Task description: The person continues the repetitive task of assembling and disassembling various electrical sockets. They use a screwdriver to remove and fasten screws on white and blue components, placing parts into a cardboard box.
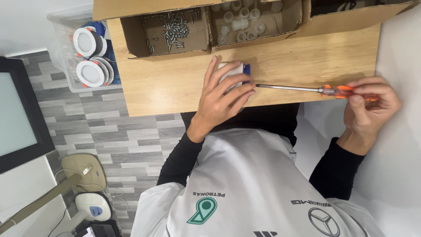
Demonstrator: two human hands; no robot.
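My left hand [221, 98] wraps around a small white round fitting [231, 70] with a blue part on its side, holding it on the wooden table [307, 57]. My right hand [368, 105] grips the orange handle of a long screwdriver [307, 89]. Its metal shaft runs left, and the tip meets the fitting by my left fingertips.
Cardboard box compartments at the table's far edge hold loose screws [171, 28] and small white plastic pieces [241, 22]. A clear plastic bin [83, 52] to the left holds round white lamp fittings. A dark-framed panel [17, 114] and a desk lamp base [83, 171] are on the floor side.
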